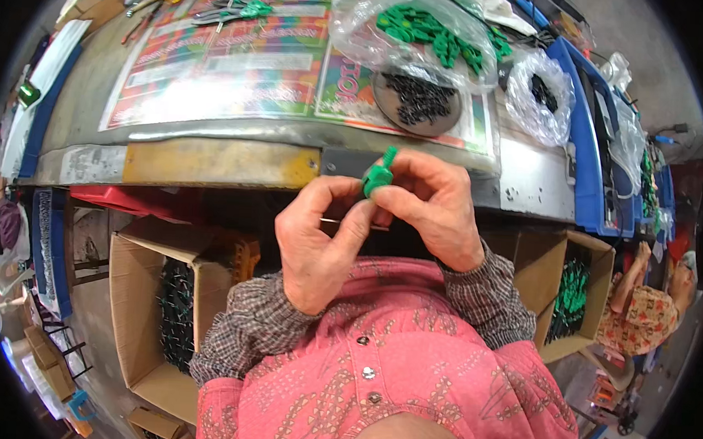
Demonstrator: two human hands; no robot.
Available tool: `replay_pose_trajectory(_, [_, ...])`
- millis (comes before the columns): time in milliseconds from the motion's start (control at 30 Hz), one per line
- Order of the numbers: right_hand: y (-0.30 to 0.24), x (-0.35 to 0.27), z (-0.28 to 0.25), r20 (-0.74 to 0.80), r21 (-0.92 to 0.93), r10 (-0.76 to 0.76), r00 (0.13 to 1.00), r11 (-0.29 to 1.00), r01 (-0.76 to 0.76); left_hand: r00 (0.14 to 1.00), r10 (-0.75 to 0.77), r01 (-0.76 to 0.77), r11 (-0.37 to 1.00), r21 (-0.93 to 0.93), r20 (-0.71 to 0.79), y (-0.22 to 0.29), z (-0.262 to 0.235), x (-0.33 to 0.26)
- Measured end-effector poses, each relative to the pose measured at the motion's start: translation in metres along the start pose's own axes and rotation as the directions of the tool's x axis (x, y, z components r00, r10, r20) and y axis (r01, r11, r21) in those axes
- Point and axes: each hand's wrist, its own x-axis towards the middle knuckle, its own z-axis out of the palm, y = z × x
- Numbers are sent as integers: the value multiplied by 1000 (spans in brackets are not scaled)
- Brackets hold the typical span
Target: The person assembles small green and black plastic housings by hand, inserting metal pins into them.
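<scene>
Just in front of the table's near edge, both my hands meet at a small green plastic part with a stem pointing up. My right hand pinches it between thumb and fingers. My left hand is closed, its thumb and fingertips pressed against the part's left side. A thin metal rod shows beneath the left fingers; what it belongs to is hidden. Past my hands on the table lie a round dish of small black pieces and a clear bag holding green plastic parts.
Pliers-like tools with green bits lie at the back left. A bag of black pieces and a blue crate stand right. Cardboard boxes flank me below the table. Another person is far right.
</scene>
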Motion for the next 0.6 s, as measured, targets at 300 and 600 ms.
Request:
replay_pose_trajectory(300, [9, 3, 4, -121, 30, -67, 990, 997, 71, 863, 501, -436, 677, 593, 64, -9, -9, 15])
replay_pose_trajectory(600, [11, 24, 1, -145, -112, -137, 980, 986, 121, 857, 496, -440, 564, 698, 139, 13, -48, 77])
